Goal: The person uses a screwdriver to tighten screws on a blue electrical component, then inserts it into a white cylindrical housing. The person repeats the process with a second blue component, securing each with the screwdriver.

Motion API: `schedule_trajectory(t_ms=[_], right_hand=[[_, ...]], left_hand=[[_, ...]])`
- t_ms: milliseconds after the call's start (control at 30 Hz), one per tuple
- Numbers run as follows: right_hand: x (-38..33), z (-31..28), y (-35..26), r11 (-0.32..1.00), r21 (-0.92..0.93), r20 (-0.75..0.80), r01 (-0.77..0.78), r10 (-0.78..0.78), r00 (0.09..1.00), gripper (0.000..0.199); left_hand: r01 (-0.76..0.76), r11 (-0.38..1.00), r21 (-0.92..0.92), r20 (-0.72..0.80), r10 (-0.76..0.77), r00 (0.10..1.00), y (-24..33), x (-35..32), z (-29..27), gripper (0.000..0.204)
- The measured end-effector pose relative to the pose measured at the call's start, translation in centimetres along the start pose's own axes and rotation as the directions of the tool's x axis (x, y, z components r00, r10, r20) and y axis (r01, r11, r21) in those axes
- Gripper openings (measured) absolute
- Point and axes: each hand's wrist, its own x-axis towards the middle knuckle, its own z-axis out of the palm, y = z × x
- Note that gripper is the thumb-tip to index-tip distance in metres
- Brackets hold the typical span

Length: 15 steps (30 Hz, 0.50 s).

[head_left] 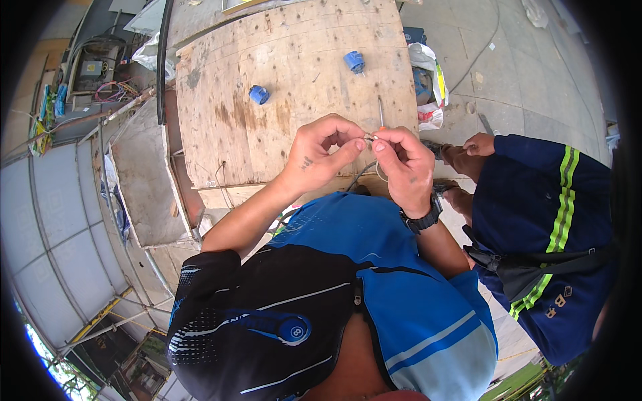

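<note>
1. The left hand [321, 150] is raised over the near edge of the plywood surface [294, 87], wrist bent, thumb and forefinger pinched together on the end of a thin wire [369, 138].
2. The right hand [404, 164] meets it from the other side, its fingertips [379, 145] pressed on the same wire, so the two hands almost touch at the pinch point.
3. The wire sits between both pinches, just above the surface's front edge; a grey length of it loops down below the right hand.
4. Both forearms come up from the lower part of the view, the left bare and angled inward, the right wearing a black wristwatch [422, 218].
5. A slim screwdriver [380, 112] with a metal shaft lies on the surface just beyond the hands.
6. Two blue fittings rest farther back and well apart: one [259, 94] to the left, one [354, 61] nearer the far right edge.
7. At the right, another person in a dark blue jacket [548, 227] with yellow-green reflective stripes stands beside the surface, one hand [480, 144] near its corner.
8. A plastic bag [428, 87] hangs off the surface's right side.
</note>
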Motion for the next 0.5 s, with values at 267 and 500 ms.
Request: schedule_trajectory(t_ms=[267,500], right_hand=[[0.3,-0.3,0.2,0.982,0.164,0.024,-0.097,0.095,0.995,0.012],[0.5,-0.6,0.4,0.983,0.148,-0.019,-0.107,0.111,0.994,0.012]], left_hand=[[-0.261,0.89,0.374,-0.029,0.293,0.956,0.2,0.6,0.5,0.012],[-0.167,0.882,0.441,0.022,0.175,0.984,1.5,1.6,0.6,0.015]])
